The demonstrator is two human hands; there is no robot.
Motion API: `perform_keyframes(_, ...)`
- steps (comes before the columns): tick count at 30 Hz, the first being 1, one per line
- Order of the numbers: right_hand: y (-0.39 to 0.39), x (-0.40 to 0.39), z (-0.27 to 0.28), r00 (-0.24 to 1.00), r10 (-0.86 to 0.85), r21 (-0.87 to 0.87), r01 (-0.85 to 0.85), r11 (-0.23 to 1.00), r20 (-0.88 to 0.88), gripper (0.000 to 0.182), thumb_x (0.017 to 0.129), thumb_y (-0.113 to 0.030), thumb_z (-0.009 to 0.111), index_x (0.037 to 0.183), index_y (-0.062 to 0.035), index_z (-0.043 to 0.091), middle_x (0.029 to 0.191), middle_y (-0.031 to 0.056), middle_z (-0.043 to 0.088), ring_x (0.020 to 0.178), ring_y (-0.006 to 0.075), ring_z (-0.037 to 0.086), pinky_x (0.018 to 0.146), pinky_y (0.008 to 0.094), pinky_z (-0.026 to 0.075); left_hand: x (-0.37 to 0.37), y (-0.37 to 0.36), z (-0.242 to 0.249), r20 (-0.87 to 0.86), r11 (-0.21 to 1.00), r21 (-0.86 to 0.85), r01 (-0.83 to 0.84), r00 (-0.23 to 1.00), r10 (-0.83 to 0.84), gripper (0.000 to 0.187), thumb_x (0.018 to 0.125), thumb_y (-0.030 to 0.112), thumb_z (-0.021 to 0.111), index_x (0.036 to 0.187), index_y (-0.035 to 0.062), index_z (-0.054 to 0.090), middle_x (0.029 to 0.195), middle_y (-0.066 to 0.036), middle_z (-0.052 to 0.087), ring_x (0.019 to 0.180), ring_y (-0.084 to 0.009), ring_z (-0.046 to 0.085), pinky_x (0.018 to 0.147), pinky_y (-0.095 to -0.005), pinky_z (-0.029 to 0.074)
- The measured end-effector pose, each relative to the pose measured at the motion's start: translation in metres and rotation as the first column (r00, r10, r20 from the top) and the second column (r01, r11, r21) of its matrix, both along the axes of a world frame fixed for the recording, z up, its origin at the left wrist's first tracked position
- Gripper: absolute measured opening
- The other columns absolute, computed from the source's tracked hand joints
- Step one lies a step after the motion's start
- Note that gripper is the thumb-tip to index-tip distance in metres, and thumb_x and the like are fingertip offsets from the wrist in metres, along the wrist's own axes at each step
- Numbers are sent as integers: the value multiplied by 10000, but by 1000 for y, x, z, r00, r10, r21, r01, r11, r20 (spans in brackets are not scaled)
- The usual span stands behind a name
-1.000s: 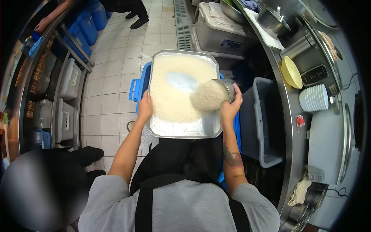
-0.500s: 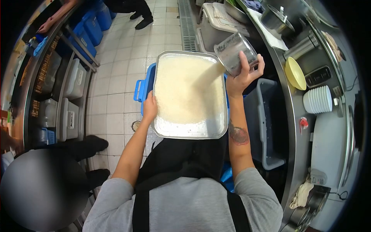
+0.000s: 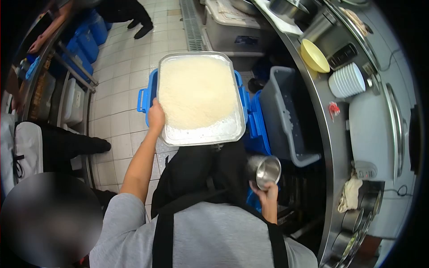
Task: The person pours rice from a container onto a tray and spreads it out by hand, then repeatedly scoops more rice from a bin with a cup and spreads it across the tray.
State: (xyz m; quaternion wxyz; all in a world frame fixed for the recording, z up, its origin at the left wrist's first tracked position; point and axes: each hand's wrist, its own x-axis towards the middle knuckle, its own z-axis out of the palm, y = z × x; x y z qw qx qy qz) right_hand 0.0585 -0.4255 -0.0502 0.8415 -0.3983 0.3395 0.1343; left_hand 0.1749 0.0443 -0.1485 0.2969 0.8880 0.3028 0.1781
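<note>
A metal tray [image 3: 201,137] holds a wide layer of pale, fine grains [image 3: 199,91], possibly rice. It rests over a blue bin [image 3: 142,101] in front of my lap. My left hand [image 3: 156,118] is closed around the tray's left edge. Low on my right, beside my thigh, my right hand [image 3: 267,195] grips a shiny metal cup [image 3: 269,169]. The cup is tilted, its round mouth facing up towards me; I see no contents in it.
A grey tub [image 3: 286,111] stands at right under the steel counter [image 3: 328,147], which carries a yellow bowl [image 3: 314,56] and stacked white bowls [image 3: 346,80]. One person [image 3: 58,145] is close on my left; another [image 3: 123,15] stands farther ahead.
My right hand has swung the metal cup from over the tray's right edge, where it was tipped and pouring, down beside my right thigh. My left hand stays on the tray.
</note>
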Motion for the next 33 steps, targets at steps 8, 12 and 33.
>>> perform_keyframes(8, -117, -103, -101, 888, -333, -260, 257, 931, -318, 553, 821, -245, 518, 1342, -126, 376, 1352, 180, 370, 1192, 393, 424, 865, 601, 456, 0, 2, -1, -14, 998, 54, 35, 999, -34, 305, 911, 122, 372, 1152, -31, 481, 819, -306, 624, 747, -457, 617, 644, -532, 471)
perform_keyframes(12, -64, -53, -55, 948, -131, -571, -61, 819, -289, 660, 839, -330, 554, 1419, -142, 300, 1423, 144, 348, 1205, 364, 428, 865, 553, 451, -4, 5, -6, -51, 996, 54, 67, 997, -64, 376, 882, 86, 367, 1229, -41, 440, 771, -302, 622, 729, -453, 620, 645, -528, 474)
perform_keyframes(33, 277, 226, -85, -183, 981, -919, 395, 17, -61, 429, 749, -378, 695, 1157, -271, 616, 1370, 99, 448, 1397, 372, 174, 976, 574, 410, -26, -2, -7, 189, 993, -121, -14, 981, 37, 310, 864, 132, 513, 1137, -2, 573, 833, -238, 648, 779, -412, 625, 707, -482, 476)
